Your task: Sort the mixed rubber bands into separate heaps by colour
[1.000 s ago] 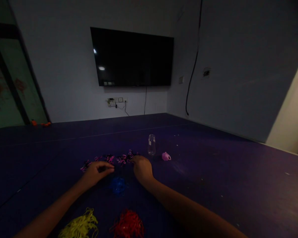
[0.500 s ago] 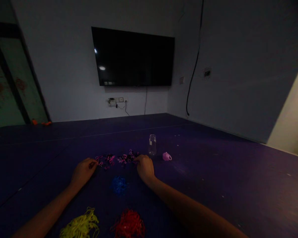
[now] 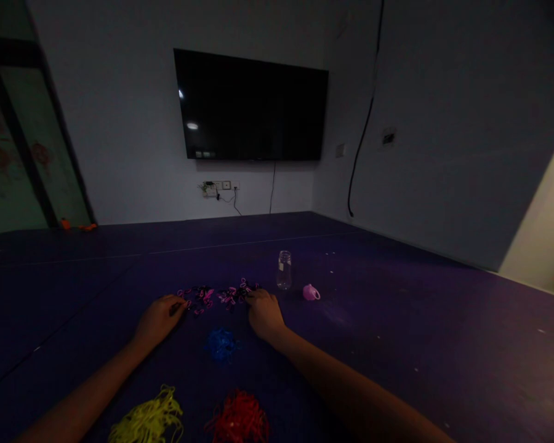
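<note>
Small pink and black loops, like elastic hair bands, lie in two loose heaps on the dark purple surface. My left hand is at the near-left edge of the left heap, thumb and fingertips pinched together; what is between them is too small and dark to make out. At the right heap, my right hand reaches in from the right with its fingers bent and closed at the loops, the tips partly hidden. A clear bottle stands open beyond my right hand. Beside it lies a pink cap with a ring.
Nearer to me are a blue bundle of strands, a yellow bundle and a red bundle. A dark television hangs on the far wall above sockets. Orange objects lie at the far left edge.
My left hand has shifted slightly right along the edge of the left heap. My right hand has moved slightly left over the right heap. The bottle, cap and bundles stay put.
</note>
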Motion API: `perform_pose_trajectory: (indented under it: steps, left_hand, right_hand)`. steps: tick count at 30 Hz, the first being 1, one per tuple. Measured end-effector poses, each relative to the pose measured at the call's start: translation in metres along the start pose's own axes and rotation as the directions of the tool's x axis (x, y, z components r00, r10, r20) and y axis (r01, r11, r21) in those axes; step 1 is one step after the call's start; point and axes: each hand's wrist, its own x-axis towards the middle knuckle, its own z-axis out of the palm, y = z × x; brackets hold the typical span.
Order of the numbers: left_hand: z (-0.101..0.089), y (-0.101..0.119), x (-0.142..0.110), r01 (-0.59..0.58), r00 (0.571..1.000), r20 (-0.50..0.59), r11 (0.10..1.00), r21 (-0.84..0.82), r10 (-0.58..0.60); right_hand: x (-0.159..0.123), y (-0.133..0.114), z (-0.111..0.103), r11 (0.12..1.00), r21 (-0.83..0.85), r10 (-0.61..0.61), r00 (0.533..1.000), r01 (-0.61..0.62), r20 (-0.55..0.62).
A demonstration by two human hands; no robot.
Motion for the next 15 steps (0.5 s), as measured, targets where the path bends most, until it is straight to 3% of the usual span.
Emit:
perform_pose_trajectory:
  steps: [4, 8, 15]
  left_hand:
    - [0.000, 0.000, 0.000, -0.002, 1.000, 0.009, 1.000, 0.005, 0.002]
    - [0.000, 0.001, -0.001, -0.014, 1.000, 0.004, 1.000, -0.005, 0.014]
    - [0.001, -0.001, 0.000, -0.024, 1.000, 0.001, 1.000, -0.014, 0.024]
  right_hand:
    - [0.006, 0.007, 0.005, 0.998, 0.061, 0.004, 1.000, -0.003, -0.017]
    - [0.015, 0.020, 0.018, 0.971, 0.241, 0.022, 0.993, 0.006, -0.113]
    - [0.029, 0.036, 0.033, 0.770, 0.623, 0.045, 0.964, 0.134, -0.263]
